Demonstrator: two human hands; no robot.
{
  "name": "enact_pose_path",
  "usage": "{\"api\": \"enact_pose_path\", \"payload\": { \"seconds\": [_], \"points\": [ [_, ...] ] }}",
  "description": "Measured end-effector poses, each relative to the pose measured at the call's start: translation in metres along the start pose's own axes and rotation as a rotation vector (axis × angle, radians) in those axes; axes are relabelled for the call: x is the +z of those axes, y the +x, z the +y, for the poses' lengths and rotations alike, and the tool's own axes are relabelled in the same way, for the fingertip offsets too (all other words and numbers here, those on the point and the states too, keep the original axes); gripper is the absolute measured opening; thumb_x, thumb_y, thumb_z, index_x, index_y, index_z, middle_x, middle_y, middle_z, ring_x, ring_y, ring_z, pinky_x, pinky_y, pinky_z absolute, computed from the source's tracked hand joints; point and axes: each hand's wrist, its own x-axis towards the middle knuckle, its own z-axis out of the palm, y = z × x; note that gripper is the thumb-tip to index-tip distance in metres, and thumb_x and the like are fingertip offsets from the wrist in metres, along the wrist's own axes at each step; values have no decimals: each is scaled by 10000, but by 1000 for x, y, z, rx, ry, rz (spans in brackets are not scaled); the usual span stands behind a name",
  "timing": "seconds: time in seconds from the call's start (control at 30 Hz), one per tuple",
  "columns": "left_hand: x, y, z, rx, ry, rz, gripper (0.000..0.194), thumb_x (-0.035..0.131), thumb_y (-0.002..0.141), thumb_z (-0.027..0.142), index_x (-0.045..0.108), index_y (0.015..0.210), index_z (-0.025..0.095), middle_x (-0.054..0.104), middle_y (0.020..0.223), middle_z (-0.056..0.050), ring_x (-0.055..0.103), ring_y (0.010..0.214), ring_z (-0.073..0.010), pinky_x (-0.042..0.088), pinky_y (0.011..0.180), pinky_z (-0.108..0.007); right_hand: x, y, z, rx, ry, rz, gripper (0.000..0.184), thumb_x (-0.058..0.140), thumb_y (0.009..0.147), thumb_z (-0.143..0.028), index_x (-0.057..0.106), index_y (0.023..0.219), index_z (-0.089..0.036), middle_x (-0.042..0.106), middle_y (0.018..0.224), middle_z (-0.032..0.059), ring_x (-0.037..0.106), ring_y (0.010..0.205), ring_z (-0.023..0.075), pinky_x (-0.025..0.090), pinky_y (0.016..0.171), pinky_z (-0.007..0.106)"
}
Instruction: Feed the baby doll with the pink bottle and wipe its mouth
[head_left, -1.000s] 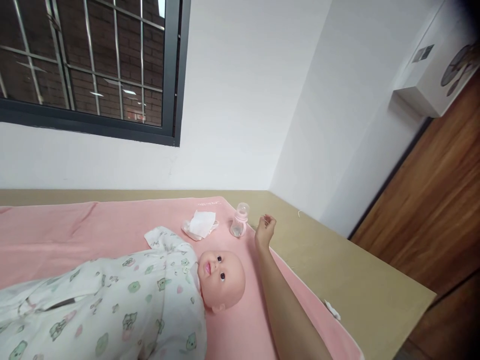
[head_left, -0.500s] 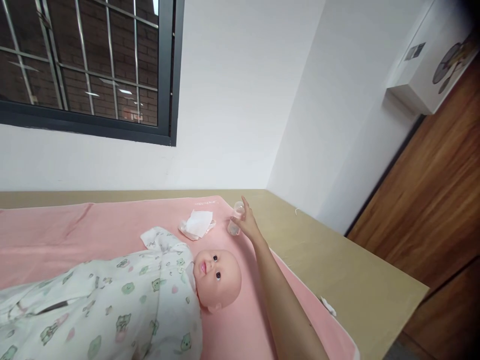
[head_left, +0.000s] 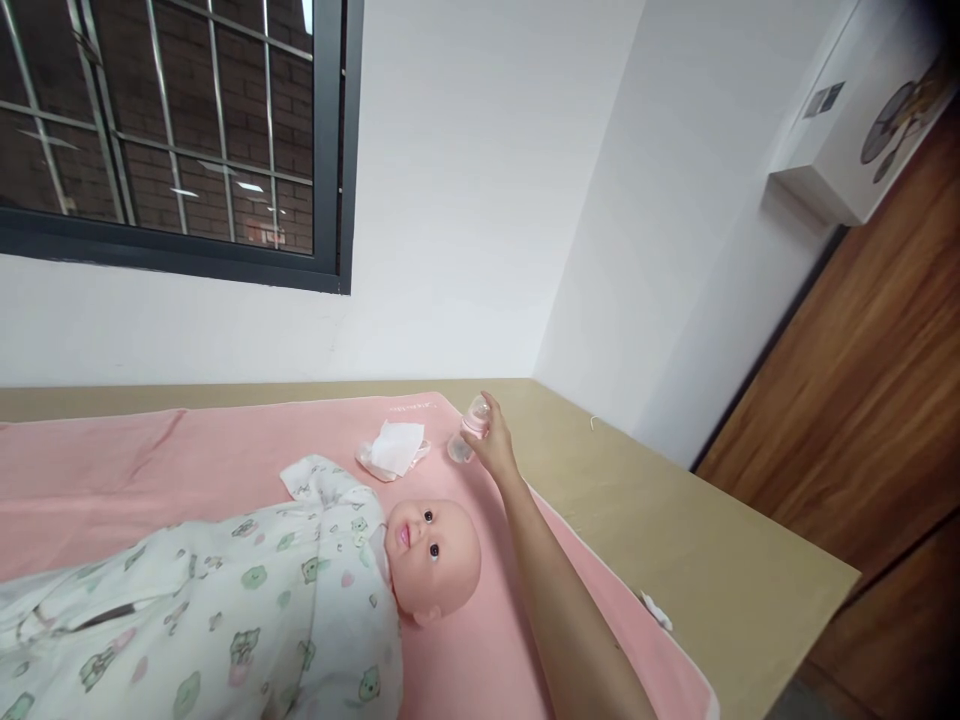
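My right hand (head_left: 495, 440) is closed around a small clear baby bottle (head_left: 475, 418) with a pale pink collar, near the far corner of the pink mat (head_left: 480, 640). The bottle leans, its capped end up and its clear base (head_left: 460, 448) toward the mat; whether it still touches the mat I cannot tell. A baby doll (head_left: 442, 570) lies on its back left of my forearm, in a white sleep suit (head_left: 255, 600) with green and pink animal prints. My left hand is out of view.
An open pack of white tissues (head_left: 395, 448) lies beyond the doll. A small white crumpled item (head_left: 657, 612) rests at the mat's right edge. The tan tabletop (head_left: 675, 520) meets white walls behind; a white box (head_left: 855, 130) with a fan picture stands at upper right.
My right hand's fingers have closed around the bottle, which now tilts more, its base shifted slightly left. The doll and tissues stay in place.
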Motion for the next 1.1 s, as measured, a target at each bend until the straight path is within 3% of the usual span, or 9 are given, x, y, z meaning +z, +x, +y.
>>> {"api": "enact_pose_path", "payload": {
  "seconds": [0.17,0.23,0.37,0.43,0.53,0.63,0.83,0.97,1.1],
  "points": [
    [-27,-23,33,-28,63,63,276,433,931,318,691,960,226,638,683,6,559,603,-169,441,534,-309,-6,-2,-57,-48,286,-12,818,679,675,-246,323,1411,-255,555,1206,91,590,946,196,502,840,348],
    [-50,-48,50,-62,109,125,293,397,945,310,676,1013,251,665,781,-4,594,666,-183,472,562,-322,-9,-9,-87,-74,401,-77,854,714,672,-263,296,1417,-276,539,1231,93,598,931,187,521,784,322],
    [-113,-100,76,-172,265,341,248,496,904,326,626,1115,310,659,1034,-50,620,950,-245,521,780,-391,-9,-37,-145,-83,614,-212,898,761,665,-283,264,1412,-331,492,1286,79,591,1004,189,540,741,291],
    [-142,-111,78,-237,328,420,299,483,914,285,555,1204,307,607,1169,-63,573,1088,-260,478,906,-428,-6,-54,-166,-76,702,-280,904,762,681,-293,244,1420,-353,493,1276,72,586,1040,196,547,761,306],
    [-167,-112,71,-434,482,568,354,466,919,431,476,1241,283,581,1201,-60,556,1110,-277,466,912,-439,1,-78,-188,-66,752,-399,927,777,685,-303,232,1431,-375,529,1219,63,589,1046,206,549,819,363],
    [-172,-110,62,-537,485,535,503,477,874,546,433,1290,267,589,1239,-65,572,1100,-294,478,890,-441,6,-98,-201,-74,774,-496,948,799,675,-325,240,1438,-389,537,1204,58,590,1050,214,529,899,424],
    [-171,-115,54,-645,433,502,569,516,801,570,468,1286,276,626,1237,-66,621,1027,-322,515,791,-414,8,-112,-209,-42,806,-631,928,817,651,-414,299,1420,-398,457,1319,64,565,1106,236,548,896,431],
    [-177,-111,56,-682,333,484,520,512,810,569,493,1265,318,677,1151,-25,663,953,-294,534,701,-354,8,-111,-210,-27,849,-657,740,719,766,-449,340,1398,-385,496,1286,51,561,1132,233,525,941,452],
    [-181,-110,53,-713,265,459,519,572,775,540,516,1249,334,695,1116,19,684,913,-254,535,671,-292,7,-111,-210,-115,807,-623,570,644,838,-422,406,1353,-362,509,1293,27,515,1205,209,428,1064,446]
  ]
}}
